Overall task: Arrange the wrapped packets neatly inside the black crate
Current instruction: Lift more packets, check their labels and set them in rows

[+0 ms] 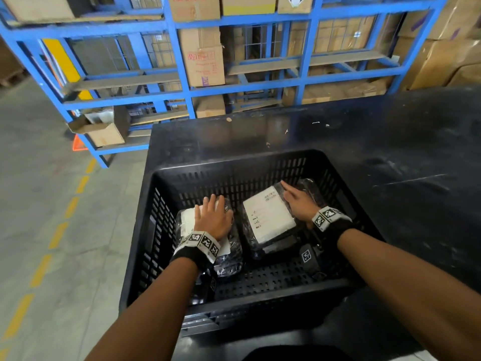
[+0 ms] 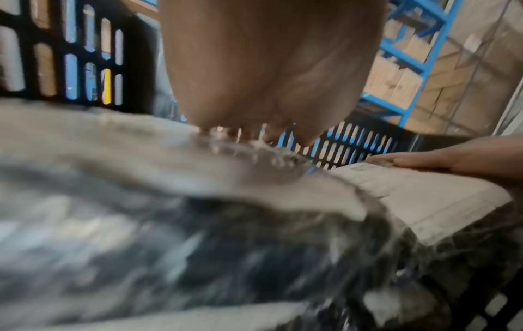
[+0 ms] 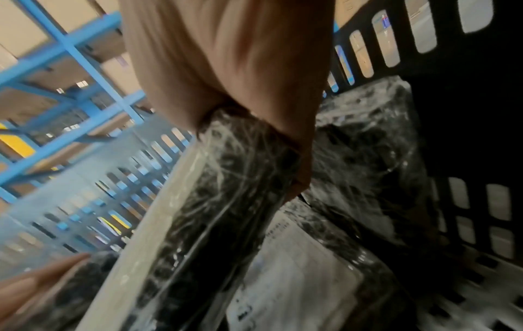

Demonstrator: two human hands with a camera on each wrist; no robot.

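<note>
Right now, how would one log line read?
left hand: flat on left packet | right hand: on right packet | both inside black crate

Blue racks [image 1: 179, 61] (cardboard boxes [image 1: 204, 65] inside)

The crate [image 1: 260, 162] is black, its walls patterned with rows of slots. The two wrapped packets are dark under clear glossy film: the left packet [image 1: 229, 261] bears a white label, the right packet [image 1: 269, 217] a larger white label with small black print. Both wristbands [image 1: 203, 243] are black with white bands of black-and-white square markers. The table [image 1: 390, 126] is black, flecked white. The rack [image 1: 307, 79] is blue, the boxes [image 1: 203, 63] brown with red print. Yellow dashes mark the grey floor [image 1: 39, 178]
</note>
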